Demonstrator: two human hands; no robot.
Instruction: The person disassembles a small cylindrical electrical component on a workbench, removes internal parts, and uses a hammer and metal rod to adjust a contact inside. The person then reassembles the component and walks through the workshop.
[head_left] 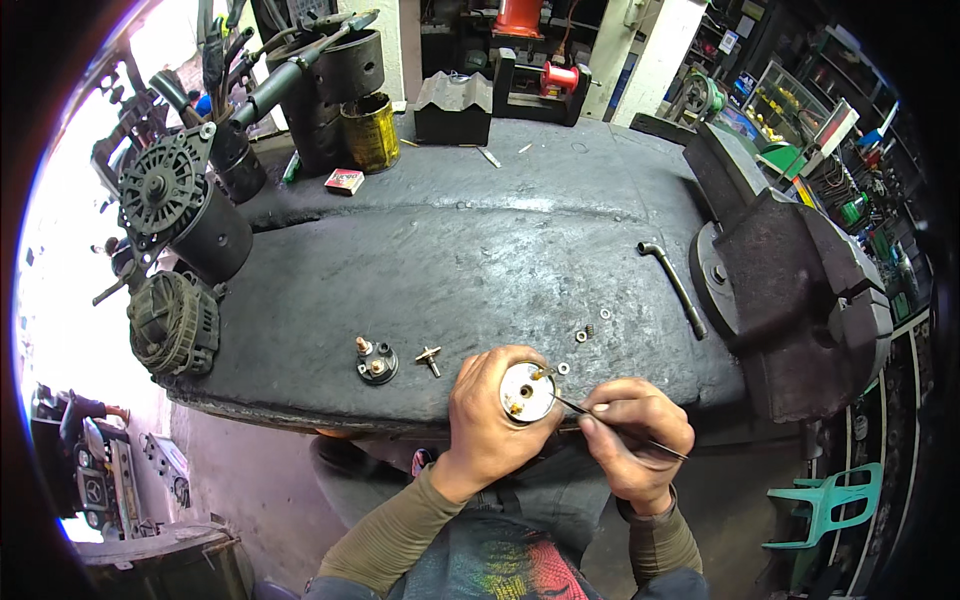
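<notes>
My left hand [490, 405] is wrapped round a cylindrical solenoid body [519, 383], its pale round face turned up, with a centre hole and brass-coloured bits near the rim. My right hand [640, 435] pinches a thin dark pick [572, 404], whose tip meets the edge of that face. Left of my hands, on the bench, stands a black round solenoid cap [377, 363] with copper bolts. Beside it lies a small cross-shaped contact plunger [429, 360]. Just beyond the solenoid body are a small nut [564, 369], a spring with a ring [583, 334] and a washer [605, 314].
A large bench vise [790, 290] fills the right end of the dark workbench [400, 260], with an L-shaped socket wrench [672, 290] beside it. At left are alternator parts [165, 190], another alternator [175, 322], a yellow can [371, 133] and a matchbox [344, 181].
</notes>
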